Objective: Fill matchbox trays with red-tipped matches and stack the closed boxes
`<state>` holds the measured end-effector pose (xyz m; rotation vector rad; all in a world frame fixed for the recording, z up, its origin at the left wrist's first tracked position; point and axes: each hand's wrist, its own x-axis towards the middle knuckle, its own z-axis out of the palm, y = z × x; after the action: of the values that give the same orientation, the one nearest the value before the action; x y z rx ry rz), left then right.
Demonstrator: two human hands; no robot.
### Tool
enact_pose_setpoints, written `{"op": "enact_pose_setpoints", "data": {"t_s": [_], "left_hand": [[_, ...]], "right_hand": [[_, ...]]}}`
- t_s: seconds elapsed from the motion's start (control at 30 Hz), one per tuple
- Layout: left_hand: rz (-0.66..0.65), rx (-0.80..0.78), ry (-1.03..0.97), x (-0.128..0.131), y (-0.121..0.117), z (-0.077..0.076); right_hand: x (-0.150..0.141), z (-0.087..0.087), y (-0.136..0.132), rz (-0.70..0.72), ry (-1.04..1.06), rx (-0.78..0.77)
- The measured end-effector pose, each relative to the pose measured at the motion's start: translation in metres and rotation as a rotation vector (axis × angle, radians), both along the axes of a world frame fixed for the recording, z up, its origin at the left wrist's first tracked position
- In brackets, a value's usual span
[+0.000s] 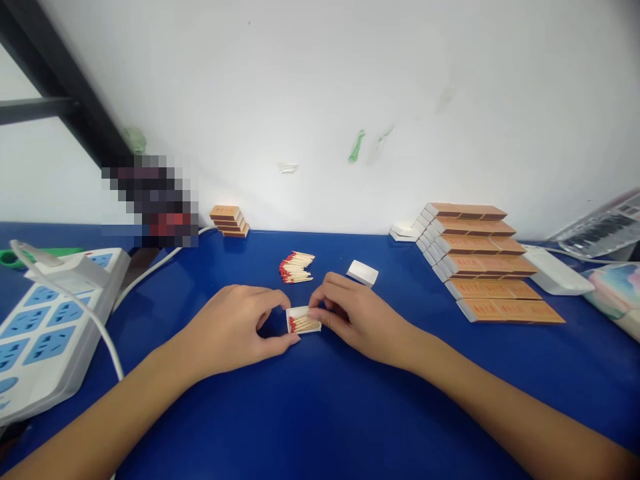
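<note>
A small white matchbox tray (303,322) filled with red-tipped matches lies on the blue table (320,413). My left hand (235,337) pinches the tray's left end between thumb and curled fingers. My right hand (357,317) grips its right end with bent fingers. Just behind the tray lies a loose pile of matches (296,267). An empty white tray (363,273) sits to the right of that pile.
Rows of orange matchbox sleeves (483,263) are stacked at the right, a small stack of sleeves (229,221) at the back by the wall. A white power strip (47,327) with a cable lies at the left. A white device (557,272) sits far right.
</note>
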<state>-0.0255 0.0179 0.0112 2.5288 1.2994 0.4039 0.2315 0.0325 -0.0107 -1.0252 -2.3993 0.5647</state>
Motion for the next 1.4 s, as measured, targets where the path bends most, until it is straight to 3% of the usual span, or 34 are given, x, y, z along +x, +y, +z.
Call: {"op": "enact_pose_setpoints", "data": {"t_s": [0.13,0.3,0.67,1.4], "left_hand": [[-0.010,-0.001,0.001,0.000,0.000,0.000],[-0.010,-0.021,0.003,0.001,0.000,0.002],[-0.005,-0.016,0.037,0.001,0.000,0.003],[0.022,-0.004,0.047,0.002,0.000,0.003]], "right_hand": [[-0.002,-0.011,0.020,-0.112,0.108,0.006],[-0.010,-0.021,0.036,-0.174,0.053,0.042],[-0.003,-0.015,0.022,-0.198,-0.124,0.107],[-0.012,-0.012,0.026,-0.249,-0.095,-0.032]]}}
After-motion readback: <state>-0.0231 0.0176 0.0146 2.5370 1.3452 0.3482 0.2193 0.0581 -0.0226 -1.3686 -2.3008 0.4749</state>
